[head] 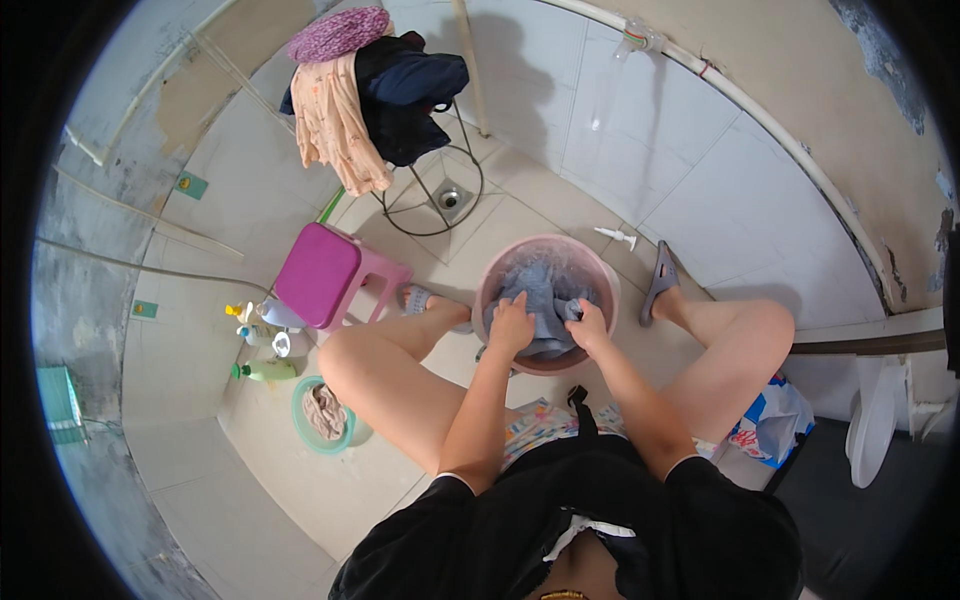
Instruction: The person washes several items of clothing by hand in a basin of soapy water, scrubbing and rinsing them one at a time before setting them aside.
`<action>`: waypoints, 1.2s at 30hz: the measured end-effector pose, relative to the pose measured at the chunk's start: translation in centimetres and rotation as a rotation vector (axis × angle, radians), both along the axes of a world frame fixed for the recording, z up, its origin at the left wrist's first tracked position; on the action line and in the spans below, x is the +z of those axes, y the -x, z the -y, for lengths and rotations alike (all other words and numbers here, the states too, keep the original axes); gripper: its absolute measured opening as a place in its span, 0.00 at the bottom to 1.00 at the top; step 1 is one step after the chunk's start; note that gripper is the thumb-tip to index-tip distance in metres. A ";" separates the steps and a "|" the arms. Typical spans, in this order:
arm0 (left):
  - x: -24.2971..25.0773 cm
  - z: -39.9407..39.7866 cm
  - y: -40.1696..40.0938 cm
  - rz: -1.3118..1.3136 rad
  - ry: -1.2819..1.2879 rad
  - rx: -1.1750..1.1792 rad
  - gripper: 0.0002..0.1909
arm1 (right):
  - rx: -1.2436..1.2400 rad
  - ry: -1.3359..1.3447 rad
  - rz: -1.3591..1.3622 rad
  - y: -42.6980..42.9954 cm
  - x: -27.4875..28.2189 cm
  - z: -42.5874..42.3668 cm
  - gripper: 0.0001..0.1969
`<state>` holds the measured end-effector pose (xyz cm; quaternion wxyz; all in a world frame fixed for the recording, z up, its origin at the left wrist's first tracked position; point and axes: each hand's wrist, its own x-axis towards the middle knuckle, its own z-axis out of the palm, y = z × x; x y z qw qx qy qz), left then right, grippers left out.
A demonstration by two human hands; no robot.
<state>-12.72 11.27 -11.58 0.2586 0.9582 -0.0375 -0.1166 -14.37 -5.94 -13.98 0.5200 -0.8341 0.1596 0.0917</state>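
Observation:
A wet blue-grey cloth garment (541, 292) lies in sudsy water inside a pink plastic basin (610, 277) on the floor between my feet. At the basin's left side my left hand (512, 326) grips the cloth, its fingers partly sunk in the folds. My right hand (589, 327) is closed around a bunched piece of the same cloth near the right rim. Foam and bubbles cover the water at the far side. The lower part of the garment is hidden under water.
A pink-purple plastic stool (319, 276) stands left, beside several bottles (270, 369) and a teal basin (298, 424) with beige cloth. Clothes (330, 112) hang over a metal-framed stand (480, 187) near a floor drain (449, 198). A white pump top (616, 237) lies right of the basin.

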 end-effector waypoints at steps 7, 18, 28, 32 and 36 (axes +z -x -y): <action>4.2 0.1 -4.2 0.160 0.729 -0.025 0.23 | 0.315 -0.045 0.465 -2.2 12.4 -0.3 0.16; 23.2 -0.9 -6.3 0.071 0.733 -0.656 0.33 | 0.476 -0.443 0.778 -1.0 29.4 0.9 0.12; -6.3 -1.1 -2.7 -0.067 0.142 -0.172 0.29 | 0.361 0.213 0.165 0.4 1.7 4.8 0.20; -9.0 -9.6 -2.3 -0.098 -0.140 -0.118 0.15 | 0.242 0.029 0.125 0.0 3.0 0.5 0.15; 2.6 -3.9 -5.5 -0.008 0.279 0.049 0.11 | 0.161 -0.137 0.177 -1.1 8.1 3.2 0.13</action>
